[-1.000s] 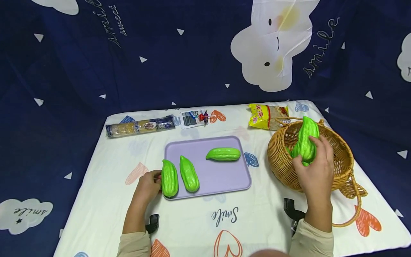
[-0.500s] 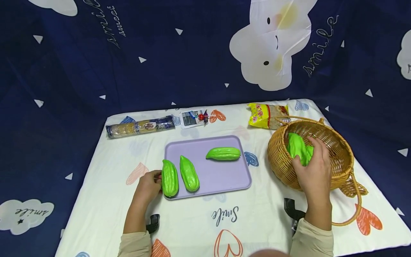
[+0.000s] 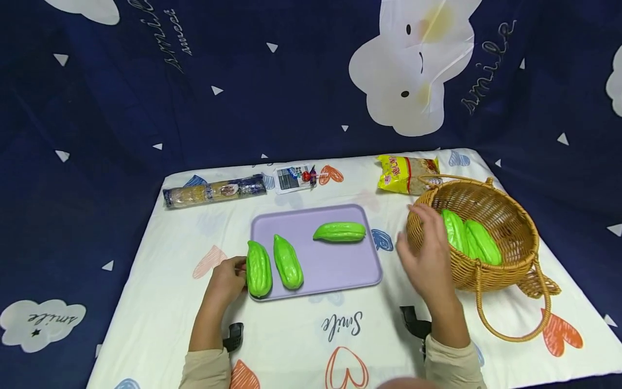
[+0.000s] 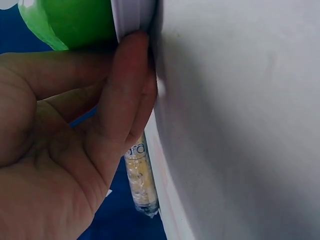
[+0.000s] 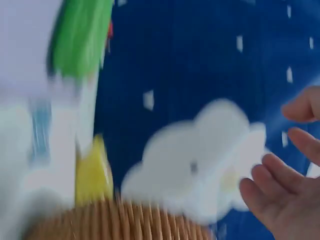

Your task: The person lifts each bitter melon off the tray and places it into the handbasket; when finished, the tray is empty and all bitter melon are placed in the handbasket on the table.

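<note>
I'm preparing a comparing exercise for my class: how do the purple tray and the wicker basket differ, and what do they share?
Shape: the purple tray is a shallow rectangle; the wicker basket is round and deep.
Surface: the tray is smooth; the basket is woven and golden brown.
Contents: the tray carries three green vegetables, while two show in the basket.
Shared: both stand on the white tablecloth and hold similar-looking green vegetables.

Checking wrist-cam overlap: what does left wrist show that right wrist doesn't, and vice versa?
Only left wrist: the left hand, a fingertip at the edge of the lilac tray, and the long wrapped pack.
Only right wrist (blurred): the right hand, holding nothing, the wicker basket and a yellow packet.
Both: a green gourd, part of the tray, and the dark blue backdrop.
</note>
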A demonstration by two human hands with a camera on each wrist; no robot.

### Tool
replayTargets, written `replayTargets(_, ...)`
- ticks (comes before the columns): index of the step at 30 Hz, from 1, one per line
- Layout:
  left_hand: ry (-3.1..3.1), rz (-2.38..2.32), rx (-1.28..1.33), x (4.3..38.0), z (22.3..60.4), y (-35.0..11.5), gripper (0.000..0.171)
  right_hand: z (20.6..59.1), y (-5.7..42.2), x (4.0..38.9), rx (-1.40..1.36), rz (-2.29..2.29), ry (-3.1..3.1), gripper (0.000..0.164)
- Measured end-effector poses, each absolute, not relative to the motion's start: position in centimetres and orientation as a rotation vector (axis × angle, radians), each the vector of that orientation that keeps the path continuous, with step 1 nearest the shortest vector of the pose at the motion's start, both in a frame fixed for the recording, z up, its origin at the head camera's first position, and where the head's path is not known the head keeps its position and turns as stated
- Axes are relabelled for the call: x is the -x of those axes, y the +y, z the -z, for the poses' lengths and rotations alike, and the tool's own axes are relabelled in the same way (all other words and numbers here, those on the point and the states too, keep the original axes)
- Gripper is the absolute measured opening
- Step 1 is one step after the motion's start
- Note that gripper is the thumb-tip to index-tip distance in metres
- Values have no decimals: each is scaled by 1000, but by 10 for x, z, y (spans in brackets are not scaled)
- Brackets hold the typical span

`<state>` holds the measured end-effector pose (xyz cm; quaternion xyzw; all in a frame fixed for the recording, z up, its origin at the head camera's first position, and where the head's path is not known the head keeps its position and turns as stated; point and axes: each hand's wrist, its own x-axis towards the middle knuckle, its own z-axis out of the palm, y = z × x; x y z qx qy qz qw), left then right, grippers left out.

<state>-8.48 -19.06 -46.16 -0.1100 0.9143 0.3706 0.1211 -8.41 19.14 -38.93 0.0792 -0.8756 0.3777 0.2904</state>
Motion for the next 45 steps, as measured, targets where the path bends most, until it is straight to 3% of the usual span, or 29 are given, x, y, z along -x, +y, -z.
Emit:
replayTargets(8,2650,-1126,323,87,461,-189,37,410,114,82,-789,-901,-2611,55)
replayTargets(15,2644,-1146,328,86,464,-188,37,435,71,81,-1070,-805,-2758,58)
replayTargets(27,2682,-1135,306,84,466,-187,35,458,47,79,-1170,-663,-2908,53)
replayTargets(45,2673,-1190,329,84,465,-187,35,464,48,84,-1017,-872,-2832,37)
